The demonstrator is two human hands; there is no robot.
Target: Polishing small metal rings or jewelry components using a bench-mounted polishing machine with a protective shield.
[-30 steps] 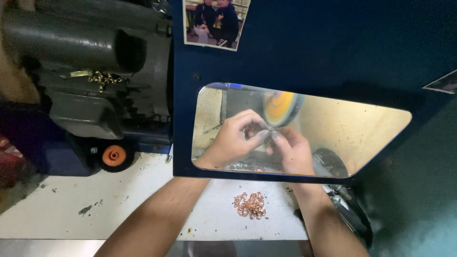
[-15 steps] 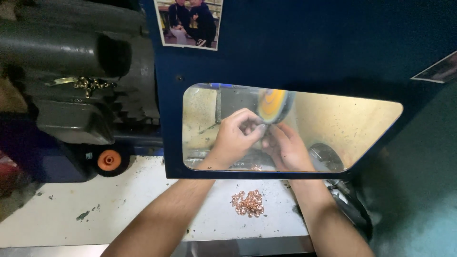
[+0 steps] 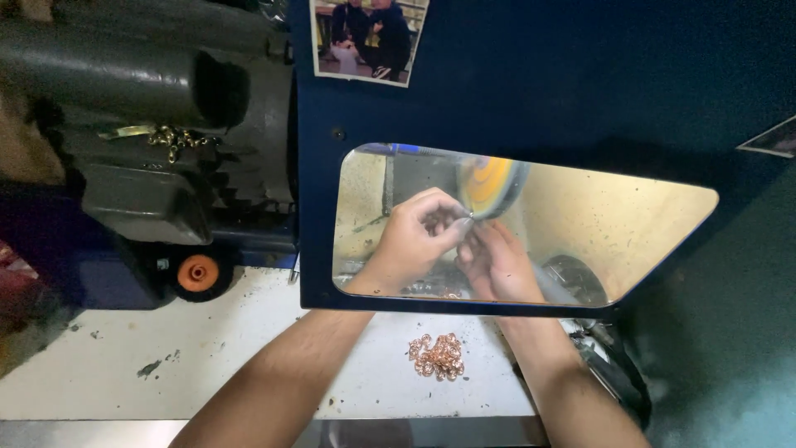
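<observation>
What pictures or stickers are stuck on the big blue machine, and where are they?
Photo print: stuck at the top of the blue guard panel, above the clear window; rectangular, white border, showing seated people in dark clothes.
Second print: right edge of the same panel, cut off by the frame; pale border, dark inside, too little visible to tell more.
No screens or packages are in view.

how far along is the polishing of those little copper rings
Done: cannot tell; no finished batch shows apart. In hand: left hand and right hand press a small piece, too small to identify, against the yellow buffing wheel behind the window. Left: a pile of copper rings on the white bench.
</observation>
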